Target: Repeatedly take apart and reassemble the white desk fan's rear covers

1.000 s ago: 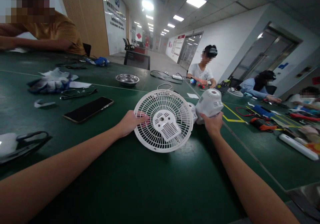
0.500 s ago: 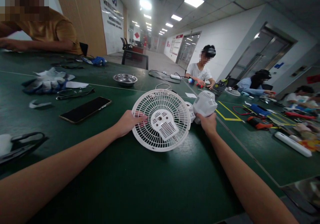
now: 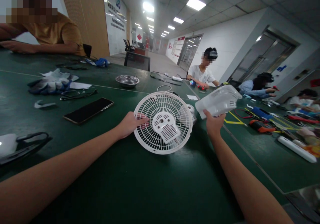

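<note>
My left hand (image 3: pixel 130 124) is closed on the left rim of a round white fan grille (image 3: pixel 163 149), thumb in front of the bars. The grille is tilted up above the green table, and a slotted plate (image 3: pixel 166 126) sits at its centre. To its right, my right hand (image 3: pixel 214 122) grips a hollow-looking white plastic housing (image 3: pixel 218 101) with vent slots at its far end, held clear of the grille. Between the two, a smaller white vented part (image 3: pixel 192 113) shows, partly hidden behind the grille's right edge.
A dark phone (image 3: pixel 88 111), a steel bowl (image 3: pixel 127 80) and gloves (image 3: pixel 51 82) lie to the left and back. On the right are an orange-black tool (image 3: pixel 262 126) and a white bar (image 3: pixel 297 149). Several people sit around the table (image 3: pixel 140 187).
The white housing in my right hand has moved right and up, away from the small vented part, and turned lengthwise. My left hand keeps its hold on the fan grille.
</note>
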The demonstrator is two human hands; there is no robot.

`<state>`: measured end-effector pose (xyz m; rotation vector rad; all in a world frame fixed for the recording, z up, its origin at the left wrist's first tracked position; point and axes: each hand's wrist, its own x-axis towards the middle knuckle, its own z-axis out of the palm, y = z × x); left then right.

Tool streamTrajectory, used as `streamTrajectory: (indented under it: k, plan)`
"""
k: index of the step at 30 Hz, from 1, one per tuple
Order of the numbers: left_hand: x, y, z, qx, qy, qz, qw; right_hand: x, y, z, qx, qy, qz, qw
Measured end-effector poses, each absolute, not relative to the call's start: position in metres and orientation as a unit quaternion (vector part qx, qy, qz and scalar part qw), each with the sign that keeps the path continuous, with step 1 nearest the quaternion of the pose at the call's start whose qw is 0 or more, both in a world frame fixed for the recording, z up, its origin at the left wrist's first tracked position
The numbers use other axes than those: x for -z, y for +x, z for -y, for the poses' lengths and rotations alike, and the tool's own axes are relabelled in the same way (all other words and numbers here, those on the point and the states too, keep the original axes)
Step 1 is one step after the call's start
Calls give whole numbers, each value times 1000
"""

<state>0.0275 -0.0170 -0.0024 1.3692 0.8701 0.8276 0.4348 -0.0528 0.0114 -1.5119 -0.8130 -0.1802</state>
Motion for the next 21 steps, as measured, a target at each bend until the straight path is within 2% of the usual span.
streamTrajectory:
  k: [3,7,9,16,21]
  plan:
    - [0,27,18,-360,594,-374,615,-21,413,51,75,-636,403,654]
    - [-2,28,20,-366,583,-372,622,-19,386,50,-28,-732,422,534]
    - [-3,28,21,-370,579,-371,625,-15,378,51,-54,-750,421,506]
    - [-4,26,21,-357,582,-371,629,-8,401,58,2,-710,414,569]
    - [-4,25,20,-349,599,-374,616,-6,453,66,44,-727,396,559]
